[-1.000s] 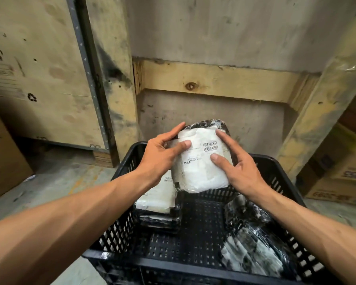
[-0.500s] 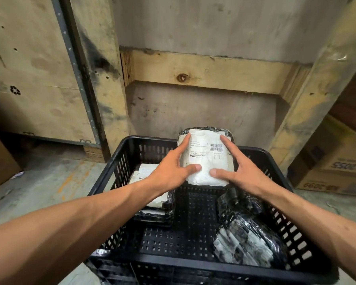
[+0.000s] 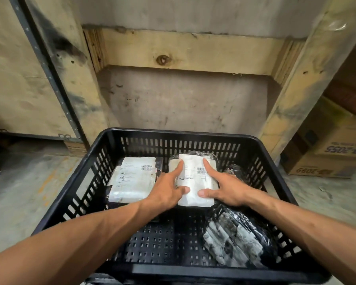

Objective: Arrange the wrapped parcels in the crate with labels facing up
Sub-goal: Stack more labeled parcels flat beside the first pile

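In the black crate (image 3: 253, 149), at the far left, one parcel (image 3: 132, 179) already lies flat with its white label and barcode turned up, and it sits on something dark that I cannot make out well. Just beside it, to the right, is the parcel you are placing now (image 3: 195, 182), also label up, near the back wall of the crate. Your left hand (image 3: 167, 190) rests on its left edge with the fingers spread: the index finger is stretched along the label and the thumb presses the lower part, so the hand is mostly open and pressing, not closed around the parcel. Your right hand (image 3: 226, 190) does the same on the right edge, index finger on the label and thumb at the lower corner. The parcel looks soft and light, I think a padded bag in shiny plastic film, so it will probably bend and slide a little under the fingers; take it by the two long edges and do not pull on the label, because the paper can wrinkle or tear. Further right, in the near right corner, another parcel (image 3: 234, 239) lies with dark crinkled film up and no label visible. I judge this one needs turning over next; hold it at the sides, since the film looks slippery.
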Motion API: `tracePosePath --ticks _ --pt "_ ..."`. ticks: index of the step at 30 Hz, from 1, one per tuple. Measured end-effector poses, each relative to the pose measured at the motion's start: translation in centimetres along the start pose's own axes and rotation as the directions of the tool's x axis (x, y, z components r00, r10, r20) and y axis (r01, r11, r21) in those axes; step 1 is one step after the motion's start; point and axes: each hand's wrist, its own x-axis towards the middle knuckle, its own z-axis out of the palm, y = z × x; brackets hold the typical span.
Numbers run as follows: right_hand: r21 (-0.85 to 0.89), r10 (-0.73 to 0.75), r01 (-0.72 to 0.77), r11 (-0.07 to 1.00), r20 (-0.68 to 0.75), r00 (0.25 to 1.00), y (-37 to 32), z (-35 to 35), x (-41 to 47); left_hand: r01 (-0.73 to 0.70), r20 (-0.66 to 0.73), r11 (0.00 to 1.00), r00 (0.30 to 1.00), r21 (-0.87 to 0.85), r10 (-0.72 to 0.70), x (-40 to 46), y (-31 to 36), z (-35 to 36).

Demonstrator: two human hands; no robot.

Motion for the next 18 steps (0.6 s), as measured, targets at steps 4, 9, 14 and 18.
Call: tracePosePath --ticks 4,9,14,18 --pt "-0.052 0.060 -0.056 0.997 0.080 0.995 0.9 0.7 1.2 0.099 0.021 0.990 0.995 0.099 -0.102 1.3 -0.4 1.3" --pt "-0.111 0.121 -0.103 0.989 0.175 0.977 0.9 1.0 2.4 0.197 0.053 0.974 0.977 0.114 -0.204 1.5 -1.9 3.1" --pt "-0.151 0.181 -0.143 0.978 0.279 0.943 0.8 0.9 4.0 0.266 0.017 0.958 0.963 0.105 -0.269 2.3 -2.9 4.2" --pt "-0.220 0.192 -0.135 0.966 0.262 0.946 0.5 1.5 4.9 0.313 0.019 0.939 0.948 0.141 -0.319 2.8 -3.6 4.4"
